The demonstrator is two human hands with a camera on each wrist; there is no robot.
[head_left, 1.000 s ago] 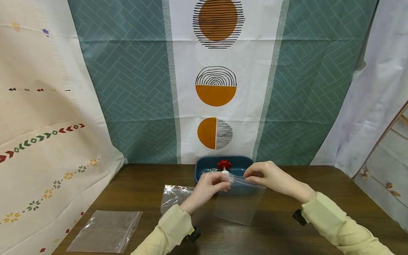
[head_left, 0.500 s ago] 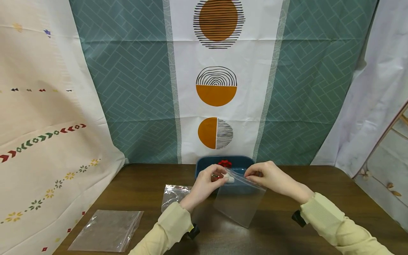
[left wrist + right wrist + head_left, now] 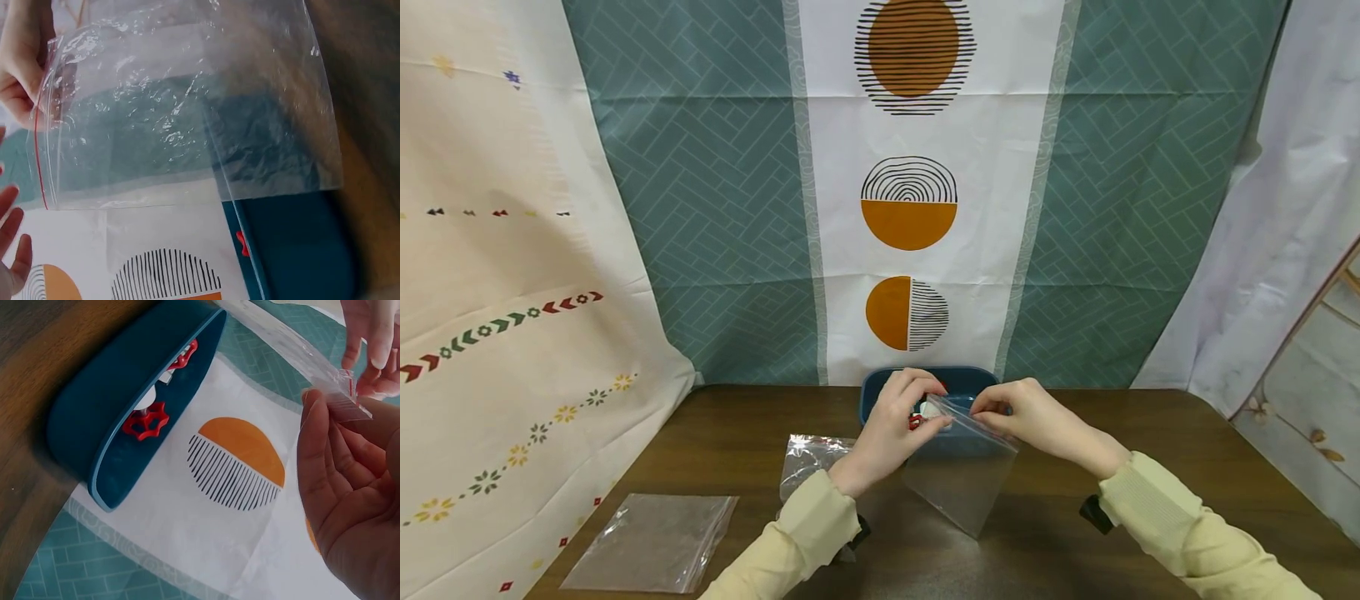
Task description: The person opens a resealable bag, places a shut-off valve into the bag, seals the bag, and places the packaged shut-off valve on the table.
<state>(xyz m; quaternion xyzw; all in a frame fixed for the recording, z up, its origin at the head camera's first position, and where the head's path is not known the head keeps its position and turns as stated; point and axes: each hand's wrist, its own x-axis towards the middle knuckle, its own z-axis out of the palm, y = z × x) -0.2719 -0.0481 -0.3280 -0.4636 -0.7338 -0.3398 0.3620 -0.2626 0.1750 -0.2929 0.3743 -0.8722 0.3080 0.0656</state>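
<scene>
A clear zip bag (image 3: 962,483) hangs tilted in front of the blue bin, its red-lined zip edge upmost. My right hand (image 3: 1037,423) pinches that edge near the bag's right corner, between thumb and fingers. Near the other corner is my left hand (image 3: 889,423), thumb and fingers spread; in the left wrist view its fingers (image 3: 14,234) stand apart from the plastic. Inside the blue bin (image 3: 81,400) lie valves with red handwheels (image 3: 147,422) and a white body (image 3: 147,399). In the head view my left hand partly covers them.
On the brown table (image 3: 1112,533), a flat stack of clear bags (image 3: 651,542) lies at the front left. Another clear bag (image 3: 811,458) lies partly behind my left forearm. Patterned cloth (image 3: 737,250) hangs behind the table's back edge.
My left hand has risen slightly and its fingers have spread away from the bag's edge. The bag has tilted, its bottom corner pointing down, while my right hand keeps its pinch.
</scene>
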